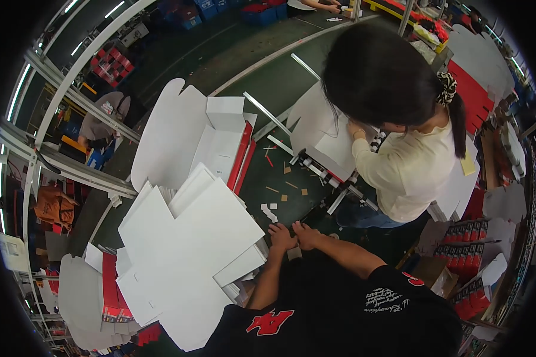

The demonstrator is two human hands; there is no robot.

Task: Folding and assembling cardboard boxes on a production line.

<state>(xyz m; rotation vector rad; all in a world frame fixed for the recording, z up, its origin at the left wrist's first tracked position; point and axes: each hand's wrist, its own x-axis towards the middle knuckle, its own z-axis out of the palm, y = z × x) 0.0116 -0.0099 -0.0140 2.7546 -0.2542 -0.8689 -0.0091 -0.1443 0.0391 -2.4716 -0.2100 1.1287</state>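
Observation:
My left hand [282,238] is stretched forward with its fingers apart, and nothing shows in it. Close beside it, my right hand [307,235] also reaches out, fingers extended and holding nothing visible. Just beyond the left fingertips are small white scraps [270,213]; whether the fingers touch them I cannot tell. To the left of my hands, large flat white card sheets [202,232] lie in an uneven, overlapping pile. Behind it stands a partly folded white carton [220,149] with red outer sides and a big rounded flap.
Across from me a co-worker in a cream top [410,172] bends over a white sheet on a metal-framed stand [324,172]. Small brown pieces [304,192] are strewn over the green floor. Red cartons [463,253] are stacked at the right. A metal rail [71,166] runs along the left.

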